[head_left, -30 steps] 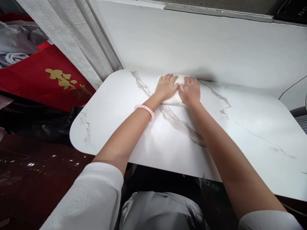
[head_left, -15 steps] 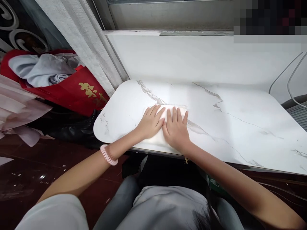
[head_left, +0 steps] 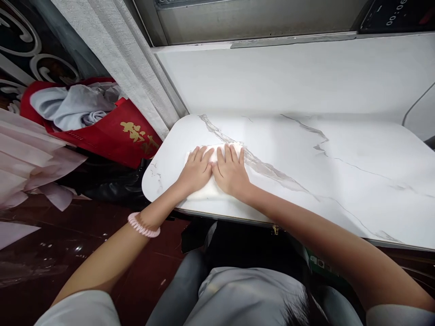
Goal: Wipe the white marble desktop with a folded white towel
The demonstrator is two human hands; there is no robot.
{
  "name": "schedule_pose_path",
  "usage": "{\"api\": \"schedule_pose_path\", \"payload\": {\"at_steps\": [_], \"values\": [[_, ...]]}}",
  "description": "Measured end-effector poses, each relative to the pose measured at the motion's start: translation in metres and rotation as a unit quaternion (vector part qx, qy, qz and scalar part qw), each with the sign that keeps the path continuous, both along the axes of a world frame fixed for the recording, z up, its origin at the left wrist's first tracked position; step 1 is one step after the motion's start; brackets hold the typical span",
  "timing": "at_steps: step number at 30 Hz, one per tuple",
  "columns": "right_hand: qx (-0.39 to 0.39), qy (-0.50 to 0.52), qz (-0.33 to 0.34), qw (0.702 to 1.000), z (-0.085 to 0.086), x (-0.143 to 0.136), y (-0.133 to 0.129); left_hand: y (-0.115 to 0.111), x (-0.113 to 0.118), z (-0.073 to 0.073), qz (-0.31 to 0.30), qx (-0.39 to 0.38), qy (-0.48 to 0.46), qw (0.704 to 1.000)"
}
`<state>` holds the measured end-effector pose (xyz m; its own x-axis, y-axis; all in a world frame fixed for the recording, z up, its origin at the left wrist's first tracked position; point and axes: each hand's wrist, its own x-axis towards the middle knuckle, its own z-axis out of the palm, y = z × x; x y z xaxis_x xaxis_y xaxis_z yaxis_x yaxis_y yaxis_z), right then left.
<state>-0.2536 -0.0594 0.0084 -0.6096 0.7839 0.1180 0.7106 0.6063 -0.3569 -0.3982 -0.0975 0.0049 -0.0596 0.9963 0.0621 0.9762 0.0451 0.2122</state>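
Observation:
A white cloth (head_left: 207, 192) lies flat on the white, grey-veined tabletop (head_left: 288, 158), near its left end. Flat on the cloth's left part rests my left hand (head_left: 196, 173), fingers stretched out and pointing away from me. Right beside it, my right hand (head_left: 231, 174) presses on the cloth's right part with its fingers spread. The two thumbs nearly touch. Both palms cover much of the cloth, so its folds are partly hidden. A pink coiled band (head_left: 144, 225) circles my left wrist.
Left of the table stands a red bag (head_left: 112, 138) filled with pale grey cloth, beside pink fabric (head_left: 30, 158). A white wall panel (head_left: 288, 77) borders the back. A phone (head_left: 397, 17) sits on the ledge at upper right, and a cable (head_left: 418, 102) hangs at the right.
Both hands have slid left along the tabletop, and the cloth has moved with them. The camera view has shifted slightly, bringing the phone into sight.

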Motion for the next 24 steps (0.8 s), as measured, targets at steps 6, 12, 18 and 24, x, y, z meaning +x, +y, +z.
{"api": "schedule_pose_path", "payload": {"at_steps": [6,12,18,24], "values": [[0.013,-0.017,-0.005,1.000,0.000,-0.035,0.079,0.078,-0.027,-0.006,0.013,0.073,-0.011,0.997],[0.012,-0.024,-0.017,0.999,0.001,-0.057,0.142,0.149,-0.065,-0.006,-0.052,0.077,-0.017,0.996],[0.066,0.030,-0.074,0.995,-0.014,-0.089,0.171,0.190,-0.097,-0.006,-0.096,0.072,-0.011,0.993],[0.092,0.044,-0.057,0.993,-0.016,-0.130,0.180,0.197,-0.140,-0.006,-0.082,0.055,0.005,0.995]]}}
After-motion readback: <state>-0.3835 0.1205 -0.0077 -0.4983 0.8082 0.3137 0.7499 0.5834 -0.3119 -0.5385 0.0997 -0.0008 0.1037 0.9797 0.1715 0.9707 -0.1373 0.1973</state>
